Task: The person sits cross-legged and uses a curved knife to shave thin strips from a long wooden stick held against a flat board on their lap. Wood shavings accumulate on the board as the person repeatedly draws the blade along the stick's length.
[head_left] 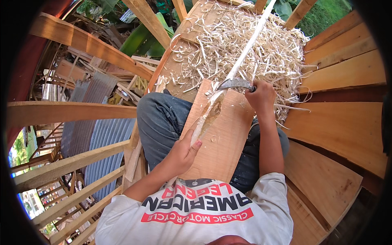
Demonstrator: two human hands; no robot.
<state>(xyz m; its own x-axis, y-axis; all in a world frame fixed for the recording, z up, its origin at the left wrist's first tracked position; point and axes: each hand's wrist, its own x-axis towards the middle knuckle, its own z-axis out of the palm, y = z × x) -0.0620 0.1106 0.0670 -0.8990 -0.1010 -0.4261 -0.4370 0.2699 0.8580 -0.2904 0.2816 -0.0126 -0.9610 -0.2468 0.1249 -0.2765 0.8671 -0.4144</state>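
A long pale wooden strip (245,53) runs from my lap up past the far edge of the platform. Its near end is gripped by my left hand (182,154), thumb and fingers closed round it. My right hand (261,97) is wrapped round the dark handle of a curved knife (237,83). The grey blade lies across the strip, touching it. Under the strip, a flat wooden board (222,143) rests on my lap, with a rough gouged patch near its middle.
Curly wood shavings (228,36) cover much of the wooden platform (173,83) ahead. Wooden rails (73,113) enclose the left side, and wide planks (339,130) the right. Beyond the left rails lie corrugated metal sheets (104,139) and scrap timber.
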